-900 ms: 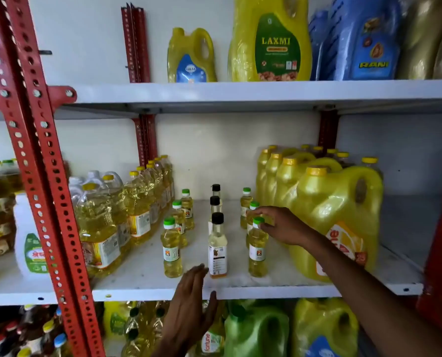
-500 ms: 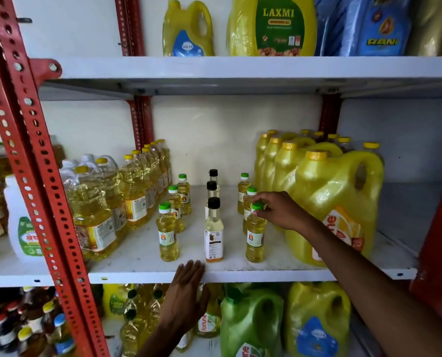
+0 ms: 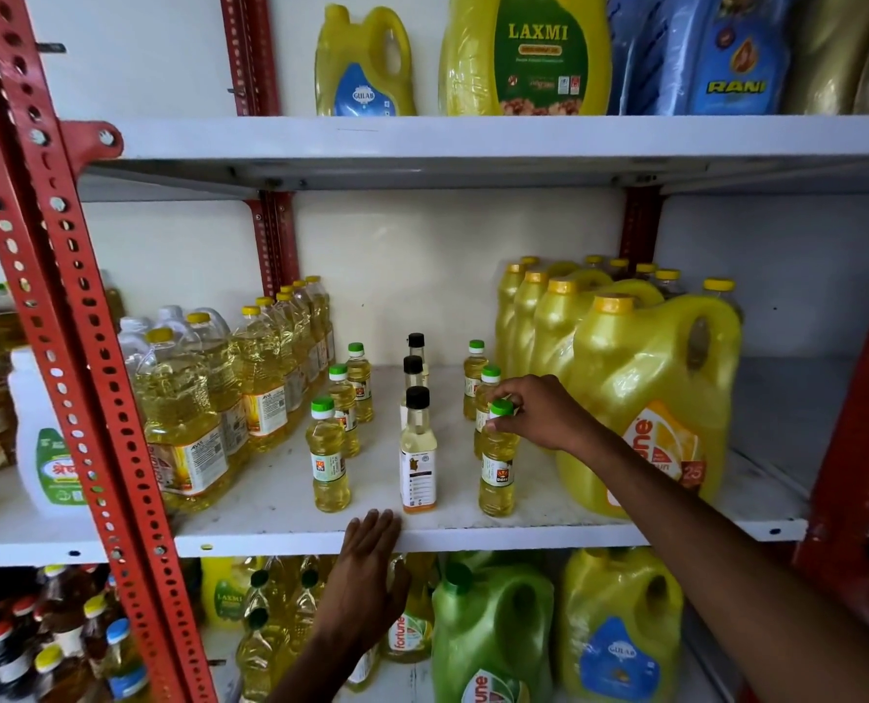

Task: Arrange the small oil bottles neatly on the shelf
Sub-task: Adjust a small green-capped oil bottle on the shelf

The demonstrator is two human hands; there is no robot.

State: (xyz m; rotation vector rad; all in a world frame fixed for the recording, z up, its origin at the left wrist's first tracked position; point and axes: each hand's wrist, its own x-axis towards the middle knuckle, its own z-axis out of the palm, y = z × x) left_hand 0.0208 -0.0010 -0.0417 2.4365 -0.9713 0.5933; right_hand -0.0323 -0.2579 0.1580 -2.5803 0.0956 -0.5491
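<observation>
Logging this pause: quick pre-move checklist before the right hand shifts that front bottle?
1. Right hand fingers on the front right bottle cap: ok.
2. Bottle upright on the shelf: ok.
3. Left hand resting on the shelf edge, clear of the bottles: ok.
4. Gap to the yellow jug: tight, not ok.
5. Three rows evenly lined up: cannot tell.

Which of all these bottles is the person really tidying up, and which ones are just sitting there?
Being tidied:
- front green-capped small bottle, pinched at its cap by the right hand
- other green-capped small bottles
- black-capped small bottles
- left hand, resting on the shelf edge

Just sitting there:
- big yellow jugs
- clear oil bottles
- green jug
</observation>
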